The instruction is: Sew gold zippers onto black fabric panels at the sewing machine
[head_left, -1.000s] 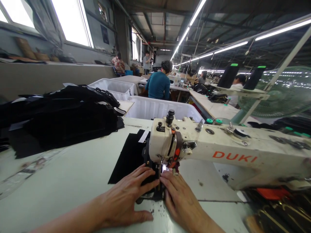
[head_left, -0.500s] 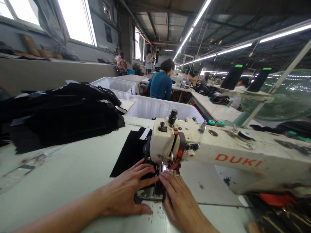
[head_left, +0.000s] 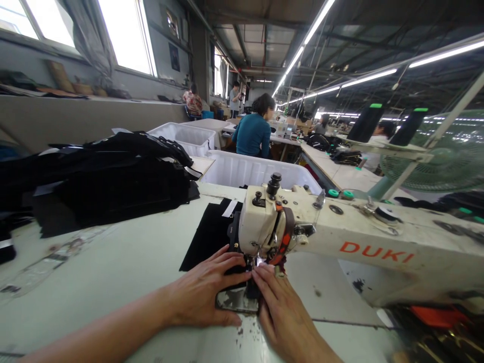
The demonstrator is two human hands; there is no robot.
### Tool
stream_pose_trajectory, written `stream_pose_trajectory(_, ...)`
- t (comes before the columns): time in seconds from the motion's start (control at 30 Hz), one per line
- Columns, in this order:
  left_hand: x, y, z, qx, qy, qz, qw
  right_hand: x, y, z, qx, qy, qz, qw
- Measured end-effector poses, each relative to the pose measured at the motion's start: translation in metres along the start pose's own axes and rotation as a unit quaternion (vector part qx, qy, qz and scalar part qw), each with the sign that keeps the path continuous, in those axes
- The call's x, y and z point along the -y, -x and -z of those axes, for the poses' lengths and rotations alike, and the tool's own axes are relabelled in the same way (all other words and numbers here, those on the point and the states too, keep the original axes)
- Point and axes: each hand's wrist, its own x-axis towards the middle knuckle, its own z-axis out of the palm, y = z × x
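A white DUKI sewing machine (head_left: 363,247) stands on the pale table (head_left: 113,272). A flat black fabric piece (head_left: 207,234) lies under its head and runs away from me. My left hand (head_left: 204,292) lies flat on the near end of that fabric, fingers stretched toward the needle. My right hand (head_left: 280,307) rests flat just right of the needle, fingertips pressing the fabric by the presser foot (head_left: 252,264). A bare metal needle plate (head_left: 234,301) shows between my hands.
A pile of black garments (head_left: 109,179) covers the table's left side. White plastic bins (head_left: 249,171) stand behind the machine. A person in a teal top (head_left: 252,132) sits beyond, back turned. A green fan (head_left: 434,161) and thread cones (head_left: 365,123) stand at right.
The black fabric has fed away from me under the presser foot, uncovering more of the metal needle plate. Both hands stay flat beside the needle. My view shifted slightly left.
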Motion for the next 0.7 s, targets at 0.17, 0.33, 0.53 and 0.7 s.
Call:
stream_pose_trajectory(0.17,0.0,-0.002,0.002,-0.005,-0.001,0.002,1.0,-0.002,0.0,-0.001,-0.006,0.01,0.005,1.0)
stream_pose_trajectory(0.33,-0.004,-0.003,0.004,0.013,-0.006,0.009,1.0,-0.002,0.0,-0.001,-0.007,0.01,0.0,1.0)
stream_pose_trajectory(0.53,0.022,-0.003,0.016,-0.017,0.005,0.028,0.999,-0.002,-0.002,-0.001,-0.013,0.006,0.015,1.0)
stream_pose_trajectory(0.7,0.036,-0.004,0.016,-0.046,-0.078,0.087,0.992,-0.02,0.002,-0.006,-0.072,0.001,0.028,0.997)
